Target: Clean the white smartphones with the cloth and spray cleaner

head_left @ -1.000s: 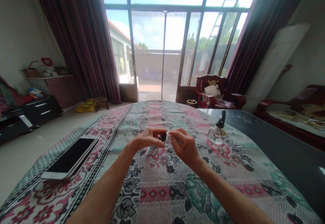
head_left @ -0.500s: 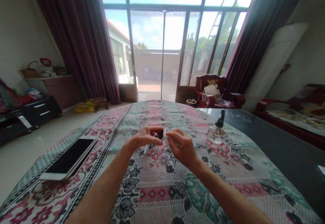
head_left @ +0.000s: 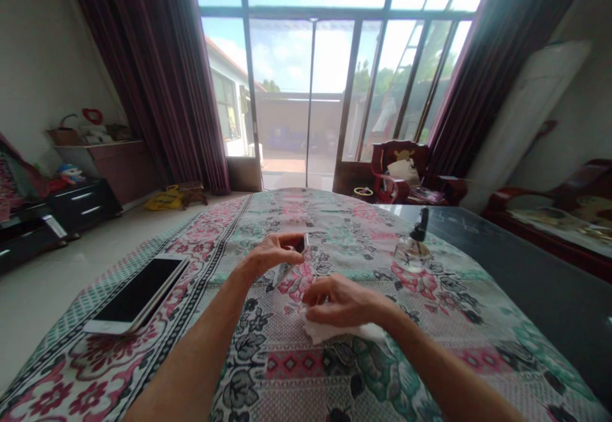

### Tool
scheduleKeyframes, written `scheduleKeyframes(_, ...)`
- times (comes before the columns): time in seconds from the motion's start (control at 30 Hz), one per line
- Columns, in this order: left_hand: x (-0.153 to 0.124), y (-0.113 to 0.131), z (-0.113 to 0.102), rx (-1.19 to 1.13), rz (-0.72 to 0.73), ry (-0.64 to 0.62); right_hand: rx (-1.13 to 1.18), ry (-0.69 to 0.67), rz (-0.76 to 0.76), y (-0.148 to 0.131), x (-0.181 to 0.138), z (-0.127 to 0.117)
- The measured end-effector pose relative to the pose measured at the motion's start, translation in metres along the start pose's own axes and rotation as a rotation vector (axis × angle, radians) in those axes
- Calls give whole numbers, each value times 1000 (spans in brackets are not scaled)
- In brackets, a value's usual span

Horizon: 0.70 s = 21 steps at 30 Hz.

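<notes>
My left hand [head_left: 268, 259] is closed on a small flat object [head_left: 292, 261] with a dark face and a silver edge, held tilted just above the flowered tablecloth [head_left: 296, 371]. Whether it is a phone I cannot tell. My right hand [head_left: 342, 304] lies nearer to me, apart from that object. Its fingers are curled and pinching a crumpled white cloth [head_left: 337, 333] that lies on the tablecloth.
A white phone [head_left: 136, 294] with a dark screen lies face up at the left. A small clear bottle with a black spray top [head_left: 412, 248] stands at the right, beside the bare dark tabletop [head_left: 535, 301]. Chairs, curtains and glass doors are beyond.
My right hand has left the flat object and dropped toward me onto the white cloth. My left hand still holds the object in about the same place.
</notes>
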<state>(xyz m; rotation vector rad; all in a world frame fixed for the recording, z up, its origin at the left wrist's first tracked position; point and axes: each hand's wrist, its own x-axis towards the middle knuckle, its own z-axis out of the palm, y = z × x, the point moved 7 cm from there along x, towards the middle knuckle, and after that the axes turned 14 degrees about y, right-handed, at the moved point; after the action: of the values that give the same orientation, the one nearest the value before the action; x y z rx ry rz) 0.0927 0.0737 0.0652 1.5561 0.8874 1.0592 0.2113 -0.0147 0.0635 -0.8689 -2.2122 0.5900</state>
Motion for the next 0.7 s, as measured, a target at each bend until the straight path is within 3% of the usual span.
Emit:
scheduleKeyframes(0.07,-1,1,0,4,6,5,34,30,35,4,2,-6)
scheduleKeyframes(0.2,-2,5,10,10,27,-30,-74,339,88,26,7,-23)
scheduleKeyframes(0.27,1,4,12,37,46,13,-104,430,142,38,7,-24)
scheduleKeyframes(0.47,12,-22,-17,417,16,403,-128,495,290,57,5,-23)
scheduleKeyframes(0.6,12,-38,-46,692,-126,510,-125,441,323,54,5,-19)
scheduleKeyframes(0.7,10,-43,-54,729,-194,503,-71,377,381,55,4,-11)
